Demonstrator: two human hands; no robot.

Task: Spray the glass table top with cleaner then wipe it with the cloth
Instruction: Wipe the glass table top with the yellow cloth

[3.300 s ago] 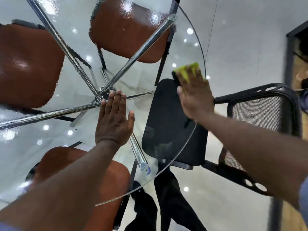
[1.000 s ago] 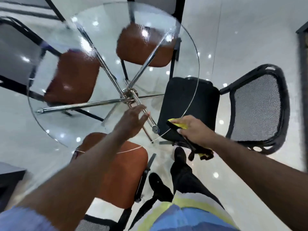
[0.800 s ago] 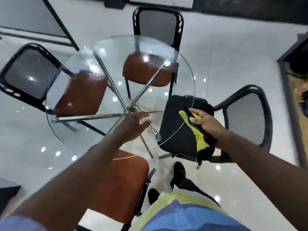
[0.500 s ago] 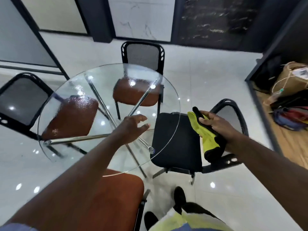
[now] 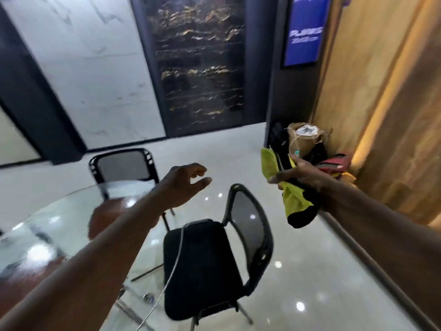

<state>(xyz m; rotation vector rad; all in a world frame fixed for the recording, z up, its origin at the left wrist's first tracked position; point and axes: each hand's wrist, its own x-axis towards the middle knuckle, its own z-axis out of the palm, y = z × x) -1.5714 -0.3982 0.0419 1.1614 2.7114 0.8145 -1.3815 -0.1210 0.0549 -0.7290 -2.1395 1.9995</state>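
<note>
The round glass table top [image 5: 59,218] fills the lower left, with chrome legs showing through it. My right hand [image 5: 300,174] is raised off to the right of the table and grips a yellow and black cloth [image 5: 294,201], which hangs down from the fist. My left hand [image 5: 183,185] hovers in the air above the table's far right edge, fingers loosely curled, holding nothing. No spray bottle is in view.
A black mesh-backed chair [image 5: 210,261] stands at the table's right edge. Another mesh chair [image 5: 124,166] with a brown seat sits behind the table. Bags and a brown parcel [image 5: 307,139] lie against the wooden wall [image 5: 381,115] at right.
My head has lifted from the table toward the room's back wall. My right hand took the cloth off the glass and raised it to the right. My left hand lifted off the glass.
</note>
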